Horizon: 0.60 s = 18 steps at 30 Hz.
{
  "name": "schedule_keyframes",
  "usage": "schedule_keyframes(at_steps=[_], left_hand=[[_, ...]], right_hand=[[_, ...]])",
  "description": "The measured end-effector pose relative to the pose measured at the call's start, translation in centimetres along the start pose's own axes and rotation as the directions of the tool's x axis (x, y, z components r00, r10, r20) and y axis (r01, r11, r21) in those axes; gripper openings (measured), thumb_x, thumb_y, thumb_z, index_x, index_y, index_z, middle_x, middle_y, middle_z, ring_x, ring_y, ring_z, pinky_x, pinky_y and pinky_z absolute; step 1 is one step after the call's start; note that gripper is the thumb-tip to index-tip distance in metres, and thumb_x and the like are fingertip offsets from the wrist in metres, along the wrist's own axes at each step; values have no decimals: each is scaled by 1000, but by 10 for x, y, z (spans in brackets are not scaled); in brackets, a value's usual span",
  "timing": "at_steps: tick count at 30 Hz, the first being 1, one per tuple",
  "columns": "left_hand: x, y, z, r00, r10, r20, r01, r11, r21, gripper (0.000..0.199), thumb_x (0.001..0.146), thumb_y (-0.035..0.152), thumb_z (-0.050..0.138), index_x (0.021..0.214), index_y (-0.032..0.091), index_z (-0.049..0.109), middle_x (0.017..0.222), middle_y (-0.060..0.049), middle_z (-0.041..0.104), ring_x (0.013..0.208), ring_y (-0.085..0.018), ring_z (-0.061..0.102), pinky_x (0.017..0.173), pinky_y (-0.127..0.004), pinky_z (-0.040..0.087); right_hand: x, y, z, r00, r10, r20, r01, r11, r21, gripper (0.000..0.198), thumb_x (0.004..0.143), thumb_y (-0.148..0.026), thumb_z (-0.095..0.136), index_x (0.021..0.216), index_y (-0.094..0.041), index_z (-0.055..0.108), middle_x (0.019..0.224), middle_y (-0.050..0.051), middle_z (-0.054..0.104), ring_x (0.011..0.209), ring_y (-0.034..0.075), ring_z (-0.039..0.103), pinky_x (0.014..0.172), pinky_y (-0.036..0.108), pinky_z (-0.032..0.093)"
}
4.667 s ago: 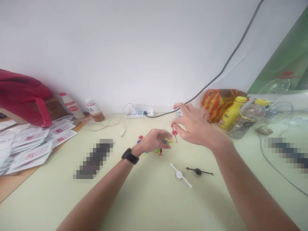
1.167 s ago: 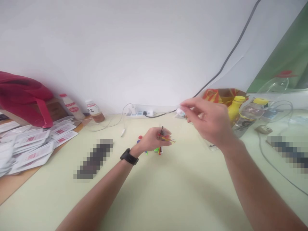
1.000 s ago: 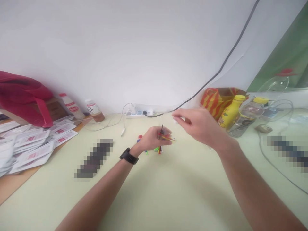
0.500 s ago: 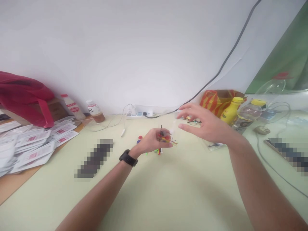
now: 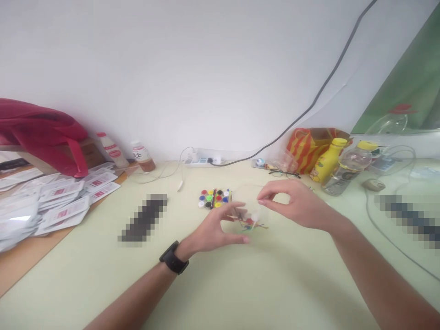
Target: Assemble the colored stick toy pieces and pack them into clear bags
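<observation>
Your left hand (image 5: 211, 230) is spread wide, thumb well off the fingers, beside a loose cluster of thin, multicoloured plastic pieces (image 5: 250, 222); contact is unclear. Your right hand (image 5: 299, 201) pinches thumb to forefinger nearby, its grip contents indistinct. Small, round, multicoloured discs (image 5: 219, 198) sit on the pale green desk (image 5: 240, 288) beyond.

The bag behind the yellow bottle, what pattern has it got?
The bag has red and yellow stripes; it shows best in the head view.
</observation>
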<state>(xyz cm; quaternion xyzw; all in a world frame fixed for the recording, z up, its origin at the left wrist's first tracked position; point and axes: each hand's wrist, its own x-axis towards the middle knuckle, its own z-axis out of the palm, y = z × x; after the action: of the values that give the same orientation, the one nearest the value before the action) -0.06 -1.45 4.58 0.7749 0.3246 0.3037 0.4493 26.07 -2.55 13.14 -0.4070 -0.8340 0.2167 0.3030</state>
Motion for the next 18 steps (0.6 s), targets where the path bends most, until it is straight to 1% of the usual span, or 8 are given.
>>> schedule_keyframes(at_steps=[2,4,7,9,12,15,17,18], left_hand=[[-4,-3,-3,999,32,-39,-33,999,-33,84,76,39,89,149,33,49,140,-10,63,129,-30,59,112,-47,47],[-6,-9,-5,996,39,-85,-44,997,-66,83,80,40,86,152,33,46,148,-11,57,136,-31,53,113,-48,46],[-8,-18,-7,988,36,-150,-56,990,-128,74,89,45,76,154,31,44,155,-12,50,141,-32,49,115,-49,43],[-9,-22,-7,985,37,-171,-65,984,-164,69,93,50,70,154,30,44,157,-12,48,141,-33,49,116,-50,41],[-10,-22,-6,985,35,-167,-68,978,-198,68,95,54,66,154,29,44,157,-13,48,141,-34,49,116,-50,40],[-12,-20,-4,989,46,-137,-75,975,-211,69,95,56,65,155,30,43,157,-13,48,142,-35,48,116,-51,39],[-13,-19,-4,992,60,-108,-82,974,-213,71,94,59,65,155,29,44,156,-13,49,142,-36,48,116,-52,39],[-13,-18,-4,993,66,-95,-85,973,-216,71,93,60,65,154,29,45,156,-13,49,141,-37,48,116,-52,39]], right_hand=[[-3,-1,-1,997,-14,-75,13,1000,-14,15,95,-30,63,89,-26,76,91,3,78,84,22,72,74,33,57],[-5,-2,-2,990,-27,-141,23,999,-28,14,94,-30,64,90,-26,77,92,4,79,85,23,73,76,34,58],[-7,-3,1,982,-38,-185,32,999,-35,12,93,-28,65,90,-26,76,94,4,79,87,23,73,78,35,58],[-9,-3,6,982,-41,-184,39,999,-10,11,93,-27,65,89,-25,75,94,4,79,87,23,73,78,35,58],[-11,-3,15,986,-38,-162,48,997,59,11,94,-27,64,89,-25,74,93,5,78,85,23,72,78,36,58],[-15,-3,25,979,-17,-201,45,989,138,11,95,-28,63,91,-24,73,92,5,77,85,23,72,78,36,58],[-18,-4,30,986,-31,-163,60,982,179,12,96,-27,63,90,-24,73,90,5,77,83,21,71,78,35,58],[-19,-4,33,984,-40,-172,73,979,192,12,96,-26,62,90,-24,72,90,5,76,82,21,71,79,35,58]])
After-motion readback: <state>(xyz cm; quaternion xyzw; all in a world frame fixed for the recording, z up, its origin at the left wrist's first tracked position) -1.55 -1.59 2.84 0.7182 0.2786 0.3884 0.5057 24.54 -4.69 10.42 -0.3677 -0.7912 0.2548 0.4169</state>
